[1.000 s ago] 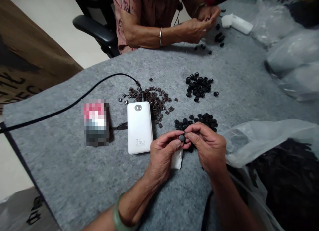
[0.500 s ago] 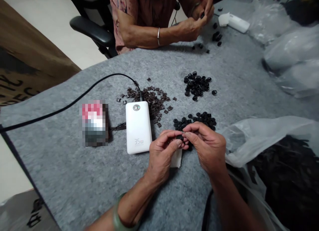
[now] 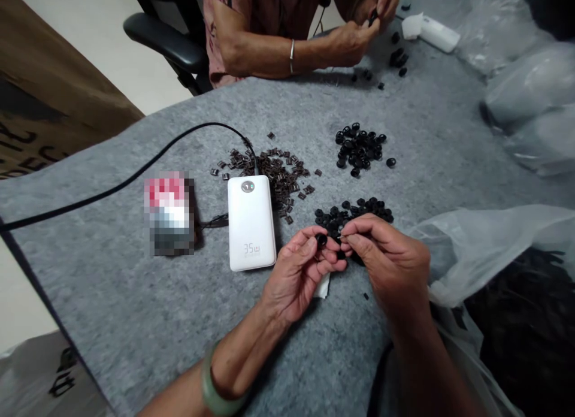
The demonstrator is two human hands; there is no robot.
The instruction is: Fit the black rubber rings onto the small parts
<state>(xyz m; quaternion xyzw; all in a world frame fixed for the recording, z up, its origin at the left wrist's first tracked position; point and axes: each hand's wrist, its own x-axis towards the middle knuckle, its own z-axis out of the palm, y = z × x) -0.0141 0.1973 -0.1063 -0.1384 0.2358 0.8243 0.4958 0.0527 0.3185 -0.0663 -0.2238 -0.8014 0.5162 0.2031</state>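
While the left hand (image 3: pixel 299 273) is holding a small black ring (image 3: pixel 321 239) in a narrow pinch between thumb and fingertips, the right hand (image 3: pixel 389 261) is closing in from about 3 o'clock, its thumb and forefinger (image 3: pixel 348 237) pinching a tiny glinting piece (image 3: pixel 341 236) that is too small to identify. Both grips are narrow, and the two hands are working almost touching, just above the grey felt mat (image 3: pixel 135 309). The work in hand appears to be close fingertip handling of this one ring, and the next move calls for a steady pinch and careful alignment at the fingertips. A loose heap of black rings (image 3: pixel 353 216) is lying at about 12 o'clock from the hands, partly behind the right fingers, with a second heap (image 3: pixel 359 148) farther out. A scatter of dark metal clips (image 3: pixel 281 177) is spreading at about 11 o'clock, partly behind a white 35W power bank (image 3: pixel 251 222) with a black cable (image 3: pixel 135 168) running from it. A pixelated object (image 3: pixel 169 213) is standing at about 10 o'clock, and a translucent plastic bag (image 3: pixel 467 243) of dark pieces is bulging at about 3 o'clock. Across the mat, a co-worker's hands (image 3: pixel 359 36) are working on a similar black piece (image 3: pixel 372 17).
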